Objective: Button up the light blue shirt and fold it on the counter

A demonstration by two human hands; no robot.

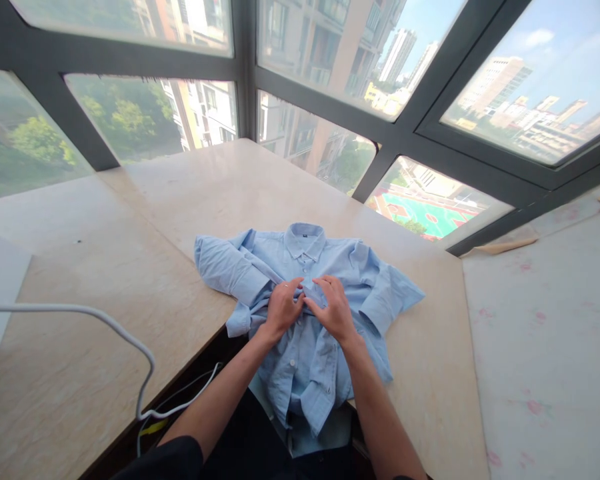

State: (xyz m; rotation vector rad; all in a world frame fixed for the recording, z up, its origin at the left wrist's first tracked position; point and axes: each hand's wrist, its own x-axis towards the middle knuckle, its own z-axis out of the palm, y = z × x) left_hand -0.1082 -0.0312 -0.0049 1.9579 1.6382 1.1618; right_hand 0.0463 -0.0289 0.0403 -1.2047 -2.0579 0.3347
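Note:
A light blue button-up shirt lies front side up, with its collar pointing away from me and its hem hanging over the near edge of the worktop. My left hand pinches the front opening a little below the collar. Close beside it, my right hand has thumb and fingers curled on the other front edge. The fingertips almost meet over the placket, and whatever button sits between them is hidden. Lower down, the two front panels hang apart, with a button showing. Both sleeves are bent and creased.
The shirt rests on a beige marbled worktop in a window corner. A white cable loops across the left side, near a white box-like object. Dark window frames stand behind, and a floral-papered wall rises on the right.

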